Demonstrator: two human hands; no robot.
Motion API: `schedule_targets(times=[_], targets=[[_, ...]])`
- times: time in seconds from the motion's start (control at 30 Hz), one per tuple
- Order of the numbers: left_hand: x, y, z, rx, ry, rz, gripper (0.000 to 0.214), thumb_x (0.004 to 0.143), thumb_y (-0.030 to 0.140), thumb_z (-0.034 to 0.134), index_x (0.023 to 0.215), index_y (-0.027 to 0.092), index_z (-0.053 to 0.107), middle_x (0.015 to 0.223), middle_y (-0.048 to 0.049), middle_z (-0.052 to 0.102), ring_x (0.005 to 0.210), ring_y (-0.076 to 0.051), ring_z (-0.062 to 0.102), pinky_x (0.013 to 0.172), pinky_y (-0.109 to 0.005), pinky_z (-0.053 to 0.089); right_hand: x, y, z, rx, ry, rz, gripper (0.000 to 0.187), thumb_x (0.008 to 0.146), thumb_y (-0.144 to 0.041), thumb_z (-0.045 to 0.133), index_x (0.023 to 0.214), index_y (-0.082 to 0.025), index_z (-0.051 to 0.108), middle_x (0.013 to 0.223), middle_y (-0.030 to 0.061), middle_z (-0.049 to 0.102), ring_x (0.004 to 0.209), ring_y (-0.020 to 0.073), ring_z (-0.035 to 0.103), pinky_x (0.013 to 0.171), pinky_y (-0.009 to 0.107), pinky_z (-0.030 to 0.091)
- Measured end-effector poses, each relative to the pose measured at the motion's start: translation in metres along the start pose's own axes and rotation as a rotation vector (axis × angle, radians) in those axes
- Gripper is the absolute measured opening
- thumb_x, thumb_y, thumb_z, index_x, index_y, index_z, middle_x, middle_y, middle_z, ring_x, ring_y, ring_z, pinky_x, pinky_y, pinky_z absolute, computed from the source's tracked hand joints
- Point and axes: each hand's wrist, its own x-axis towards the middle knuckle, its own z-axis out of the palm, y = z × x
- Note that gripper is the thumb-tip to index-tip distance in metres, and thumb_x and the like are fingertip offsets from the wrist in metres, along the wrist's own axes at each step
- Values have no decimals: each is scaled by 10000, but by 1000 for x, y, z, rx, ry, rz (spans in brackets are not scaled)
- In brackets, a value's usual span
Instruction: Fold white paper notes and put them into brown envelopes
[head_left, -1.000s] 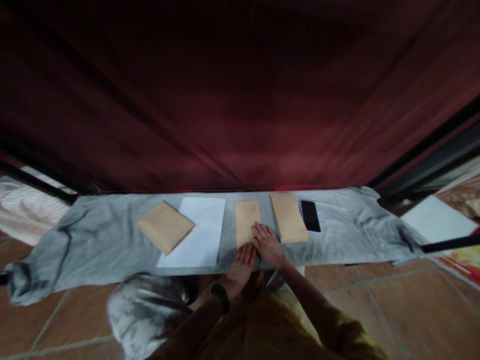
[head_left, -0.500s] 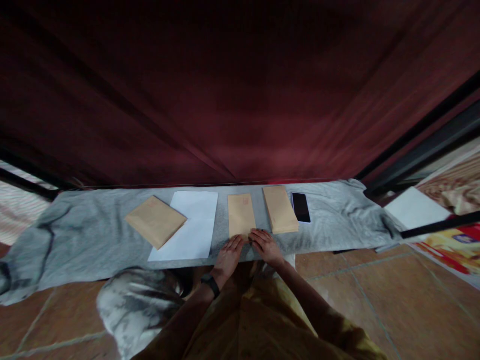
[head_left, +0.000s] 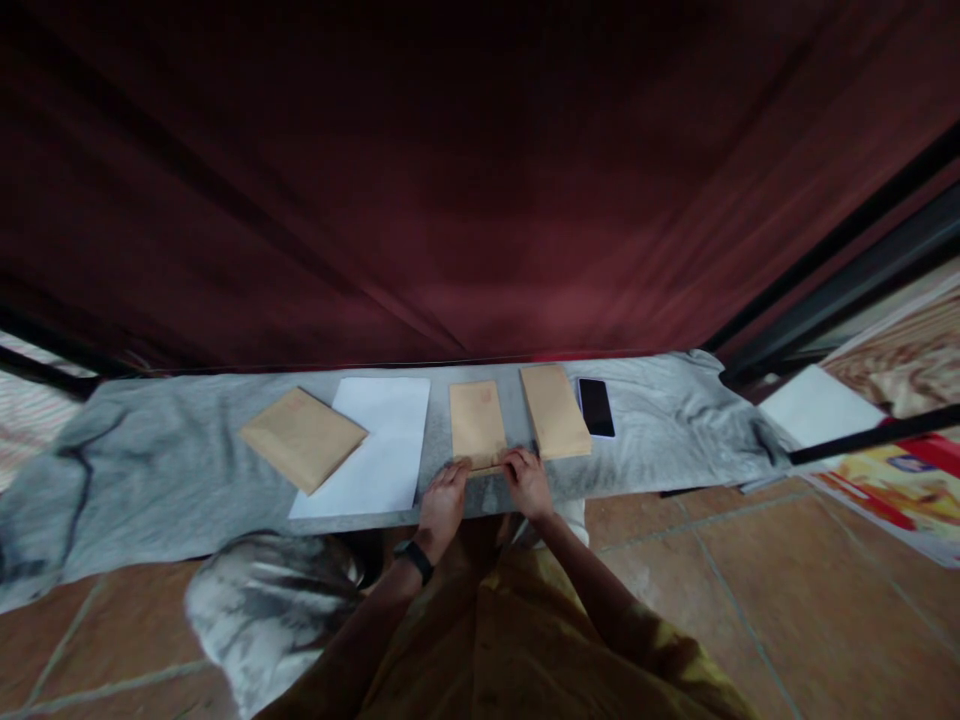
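Note:
A single brown envelope (head_left: 477, 423) lies on a grey cloth (head_left: 165, 470) spread along a low surface. My left hand (head_left: 442, 497), with a black watch on the wrist, pinches the envelope's near left corner. My right hand (head_left: 527, 480) pinches its near right corner. The near edge looks slightly lifted between the two hands. A stack of brown envelopes (head_left: 554, 423) lies just right of it.
A white sheet (head_left: 373, 445) lies left of the envelope, with another brown envelope (head_left: 302, 438) overlapping its left side. A black phone (head_left: 596, 407) rests right of the stack. A dark red curtain (head_left: 480, 180) hangs behind. Tiled floor (head_left: 787, 600) is below.
Both hands slid back from lying flat on the envelope to its near edge, and their fingers curled onto its two near corners. The view shifted slightly.

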Motion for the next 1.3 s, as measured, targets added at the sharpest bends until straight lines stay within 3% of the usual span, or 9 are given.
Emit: schedule_targets(times=[0.13, 0.2, 0.37, 0.5, 0.67, 0.8, 1.03, 1.3], targets=[[-9, 9, 4, 109, -22, 145, 531, 894, 17, 404, 1395, 156, 509, 1481, -119, 536, 1371, -221, 494, 1151, -431, 420, -1, -4, 2, -57, 0, -3, 179, 1006, -212, 471, 998, -231, 649, 1062, 60, 667, 1057, 219, 596, 953, 368, 438], [-16, 15, 9, 167, -36, 232, 500, 936, 100, 417, 1431, 143, 477, 1527, -124, 490, 1436, -226, 422, 1181, -431, 387, -1, -5, 0, -96, -27, 12, 185, 1009, -214, 470, 1017, -233, 654, 1085, 63, 664, 1067, 222, 596, 969, 374, 437], [-26, 20, 22, 188, -13, 199, 536, 994, 326, 435, 1485, 113, 417, 1537, -149, 477, 1453, -239, 402, 1177, -434, 393, -2, -11, -4, -108, -64, 46, 241, 1019, -216, 445, 1078, -211, 679, 1142, 86, 669, 1119, 238, 588, 1015, 411, 449], [-26, 14, 30, 190, -38, 203, 519, 972, 266, 432, 1466, 110, 452, 1513, -153, 505, 1442, -247, 419, 1180, -443, 383, -13, -29, -1, 10, -67, -89, 354, 1044, -249, 372, 1249, -167, 649, 1309, 107, 642, 1248, 231, 548, 1127, 427, 407], [-28, 8, 39, 217, -78, 158, 571, 881, 80, 370, 1440, 79, 489, 1471, -165, 547, 1416, -229, 457, 1173, -434, 394, -33, -50, 5, 52, -166, -227, 493, 1047, -295, 352, 1507, -134, 431, 1492, 115, 526, 1405, 214, 440, 1202, 440, 350], [-30, 9, 34, 224, -67, 161, 600, 887, 111, 373, 1482, 64, 427, 1513, -168, 500, 1448, -235, 409, 1190, -424, 373, -40, -48, 2, -71, -197, -227, 542, 1044, -311, 370, 1560, -146, 344, 1536, 106, 480, 1442, 212, 401, 1221, 440, 315], [-33, 7, 17, 214, -10, 154, 549, 998, 313, 373, 1504, 101, 402, 1536, -153, 471, 1455, -250, 399, 1188, -447, 378, -45, -36, 0, -180, -175, -182, 525, 1034, -305, 412, 1542, -175, 384, 1539, 89, 479, 1433, 220, 417, 1221, 458, 292], [-43, -5, 12, 220, 43, 104, 573, 1011, 383, 368, 1513, 107, 388, 1514, -159, 498, 1445, -255, 415, 1183, -453, 377, -48, -21, -11, -229, -138, -108, 520, 1034, -275, 396, 1548, -195, 376, 1537, 94, 479, 1404, 245, 454, 1204, 481, 297]])
